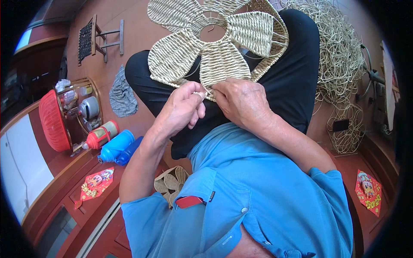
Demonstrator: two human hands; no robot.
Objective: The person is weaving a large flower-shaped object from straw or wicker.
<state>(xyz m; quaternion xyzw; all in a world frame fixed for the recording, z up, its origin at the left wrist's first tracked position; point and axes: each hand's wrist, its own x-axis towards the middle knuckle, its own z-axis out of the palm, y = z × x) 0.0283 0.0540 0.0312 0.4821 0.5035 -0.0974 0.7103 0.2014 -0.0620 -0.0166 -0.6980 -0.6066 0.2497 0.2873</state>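
Observation:
A woven straw piece shaped like a flower (221,60) lies across my lap, with broad petals around a round hole. A curved woven band (282,36) runs along its right side. My left hand (183,105) is closed at the tip of the lowest petal, its thumb and forefinger pinching a bit of straw cord there. Close beside it, my right hand (243,101) has its fingertips pressed together on the same petal's near edge. The fingers partly hide the spot being worked. A loose strand crosses the gap between the left and lower petals.
A large heap of loose straw cord (333,51) lies at right on the floor, with a smaller coil (346,129) nearer. At left are a stool (88,41), a grey cloth (122,92), a red plastic basket (53,120) and vacuum flasks (116,144). Another woven flower piece (170,185) shows behind my left arm.

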